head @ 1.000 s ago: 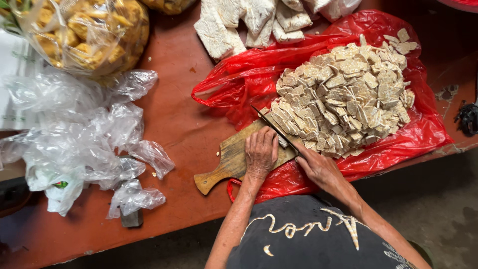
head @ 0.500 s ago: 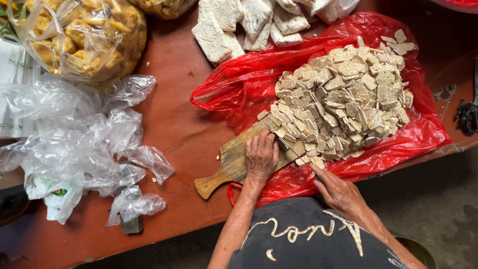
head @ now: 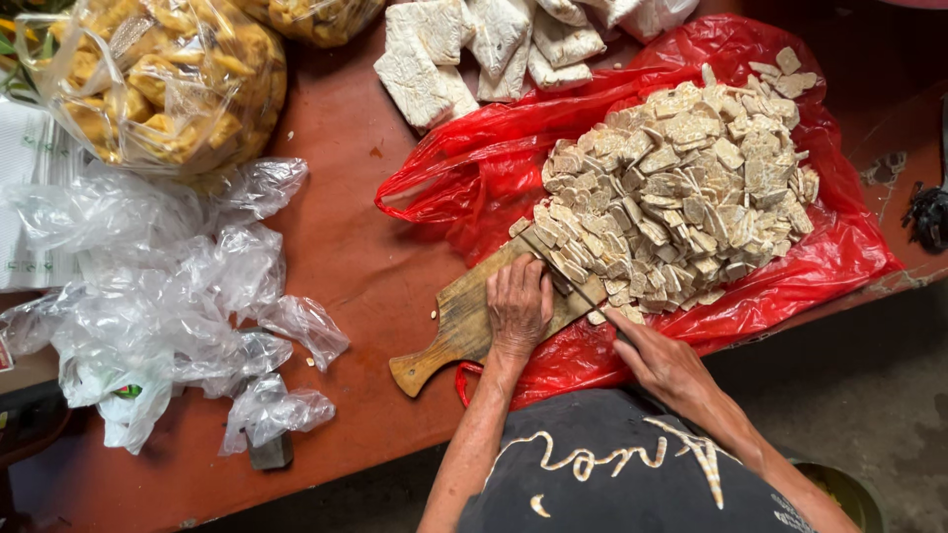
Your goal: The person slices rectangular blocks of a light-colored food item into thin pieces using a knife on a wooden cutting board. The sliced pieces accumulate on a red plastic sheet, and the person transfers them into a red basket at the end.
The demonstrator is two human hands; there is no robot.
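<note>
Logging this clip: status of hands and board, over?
Left hand flat on cutting board. Right hand holds knife. Cut pieces crowd the board's far end.

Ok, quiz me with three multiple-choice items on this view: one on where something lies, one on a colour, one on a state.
1. Where does the left hand rest?
A. on the wooden cutting board
B. on the clear plastic bags
C. on the floor

2. What colour is the plastic sheet under the pile of cut pieces?
A. blue
B. red
C. white

3. What is the right hand doing?
A. lying open and empty
B. holding a knife
C. holding a cup

Answers: 1 A, palm down on the board. 2 B, red all round the pile. 3 B, its grip is shut on the handle, blade across the board.
</note>
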